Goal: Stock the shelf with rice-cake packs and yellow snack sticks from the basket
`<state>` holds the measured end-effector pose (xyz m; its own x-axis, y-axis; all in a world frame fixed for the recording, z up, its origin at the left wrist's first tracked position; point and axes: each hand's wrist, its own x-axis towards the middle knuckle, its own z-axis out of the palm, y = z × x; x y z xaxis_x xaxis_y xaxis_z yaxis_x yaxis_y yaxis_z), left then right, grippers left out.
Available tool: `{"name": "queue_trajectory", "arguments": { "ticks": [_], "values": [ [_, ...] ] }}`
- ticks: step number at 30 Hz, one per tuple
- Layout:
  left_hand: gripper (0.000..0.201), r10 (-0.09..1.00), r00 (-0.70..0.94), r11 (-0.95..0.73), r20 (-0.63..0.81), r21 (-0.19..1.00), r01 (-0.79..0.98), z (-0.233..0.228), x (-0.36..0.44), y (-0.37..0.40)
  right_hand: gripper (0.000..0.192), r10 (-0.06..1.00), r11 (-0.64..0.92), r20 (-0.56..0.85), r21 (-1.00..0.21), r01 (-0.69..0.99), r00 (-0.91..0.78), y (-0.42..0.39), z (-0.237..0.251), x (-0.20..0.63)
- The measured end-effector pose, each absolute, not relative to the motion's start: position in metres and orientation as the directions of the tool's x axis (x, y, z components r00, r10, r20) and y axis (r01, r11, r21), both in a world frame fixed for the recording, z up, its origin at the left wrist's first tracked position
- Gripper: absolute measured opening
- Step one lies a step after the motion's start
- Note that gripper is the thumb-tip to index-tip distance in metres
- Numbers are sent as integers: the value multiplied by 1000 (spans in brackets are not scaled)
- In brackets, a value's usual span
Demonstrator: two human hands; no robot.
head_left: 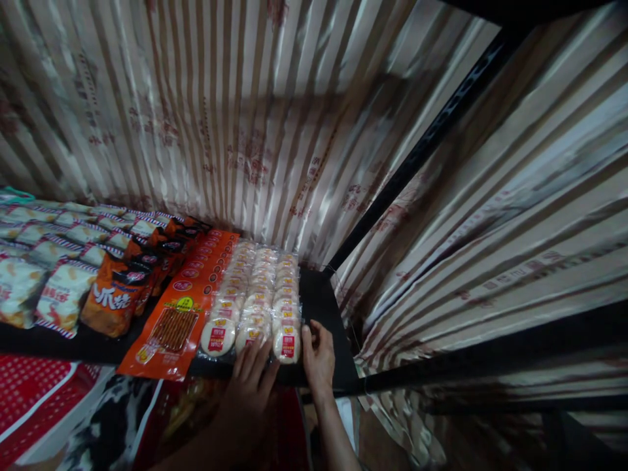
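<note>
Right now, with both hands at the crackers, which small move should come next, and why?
Perhaps the right hand could gently press the right row of crackers inward: it is at that row's outer side, while the left hand is at the front.

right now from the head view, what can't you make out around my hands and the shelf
In the head view:
- front middle round packet: lower part hidden by your left hand
- orange pouch: fine print too small and blurred
- red dotted item: cut off by left edge
- green item: cut off by left edge
</note>
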<state>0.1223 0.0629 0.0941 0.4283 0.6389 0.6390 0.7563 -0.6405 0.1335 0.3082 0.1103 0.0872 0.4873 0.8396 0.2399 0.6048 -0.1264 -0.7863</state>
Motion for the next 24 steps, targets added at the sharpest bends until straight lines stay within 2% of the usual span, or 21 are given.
{"name": "queue_trajectory", "arguments": {
  "ticks": [4,9,14,16,20,24],
  "values": [
    [39,655,408,-587,636,88,805,88,117,68,65,874,-26,315,-729,684,369,123,87,309],
    [48,705,419,-548,572,65,834,89,117,84,71,937,-39,241,-647,761,253,142,87,304],
    [49,745,403,-528,531,102,843,89,114,90,64,958,-4,260,-409,913,121,151,92,296],
    [50,748,390,-525,537,121,842,90,115,92,64,958,3,269,-350,937,97,162,100,295],
    [51,741,353,-518,570,152,842,95,121,98,65,979,-6,193,-283,959,63,198,124,289],
    [48,745,287,-481,602,187,857,101,124,109,66,996,67,65,-199,978,-55,229,146,273]
  ]
}}
